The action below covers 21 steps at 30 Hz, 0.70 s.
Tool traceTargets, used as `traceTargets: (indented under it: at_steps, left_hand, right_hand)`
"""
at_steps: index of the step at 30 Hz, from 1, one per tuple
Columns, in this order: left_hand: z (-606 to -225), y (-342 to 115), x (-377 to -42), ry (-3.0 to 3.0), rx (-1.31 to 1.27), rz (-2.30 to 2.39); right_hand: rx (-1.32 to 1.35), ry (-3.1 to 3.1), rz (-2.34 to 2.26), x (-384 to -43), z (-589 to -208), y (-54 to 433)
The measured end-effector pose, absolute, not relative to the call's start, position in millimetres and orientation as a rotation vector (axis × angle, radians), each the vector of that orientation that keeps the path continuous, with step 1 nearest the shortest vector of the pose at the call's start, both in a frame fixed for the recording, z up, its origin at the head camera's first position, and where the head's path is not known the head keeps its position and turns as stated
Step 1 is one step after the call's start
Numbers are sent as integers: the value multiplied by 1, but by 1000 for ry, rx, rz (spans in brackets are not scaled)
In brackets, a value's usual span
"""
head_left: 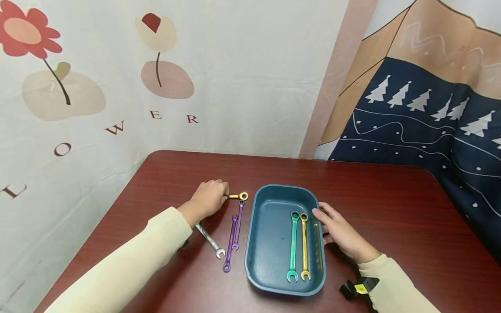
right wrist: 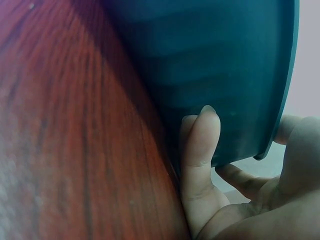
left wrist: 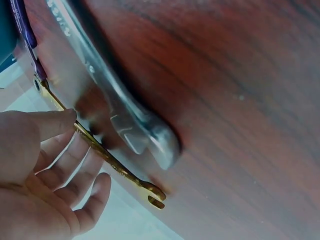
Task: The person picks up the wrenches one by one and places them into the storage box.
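My left hand (head_left: pixel 209 198) pinches a gold combination wrench (left wrist: pixel 115 163) between thumb and fingers, left of the blue plastic bin (head_left: pixel 270 243). In the head view the wrench's ring end points right and the hand covers the rest; the left wrist view shows its open jaw end. At the bin's right side, my right hand (head_left: pixel 341 230) holds the wall, thumb over the rim and other fingers outside. Inside the bin, a green wrench (head_left: pixel 293 248) and another gold wrench (head_left: pixel 304 248) lie side by side, ring ends away from me.
Two purple wrenches, one longer (head_left: pixel 230 243) and one shorter (head_left: pixel 239 224), lie close together just left of the bin. A silver wrench (head_left: pixel 210 240) rests slantwise on the dark red table (head_left: pixel 391 208), partly under the left forearm. Printed cloth (head_left: pixel 242 87) hangs behind the table.
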<state>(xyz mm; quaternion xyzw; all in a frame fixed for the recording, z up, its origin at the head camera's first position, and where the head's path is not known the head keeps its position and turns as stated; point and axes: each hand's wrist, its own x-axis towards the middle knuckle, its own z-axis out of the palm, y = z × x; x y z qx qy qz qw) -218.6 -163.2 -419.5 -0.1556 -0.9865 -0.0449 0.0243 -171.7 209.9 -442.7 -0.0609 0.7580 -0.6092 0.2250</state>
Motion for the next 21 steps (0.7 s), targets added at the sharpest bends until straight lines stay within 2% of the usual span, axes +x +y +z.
traceTargets:
  at_steps: [21]
  left_hand:
    - [-419, -167, -216, -3029, -470, -185]
  right_hand:
    - [-145, 2102, -1690, -173, -447, 207]
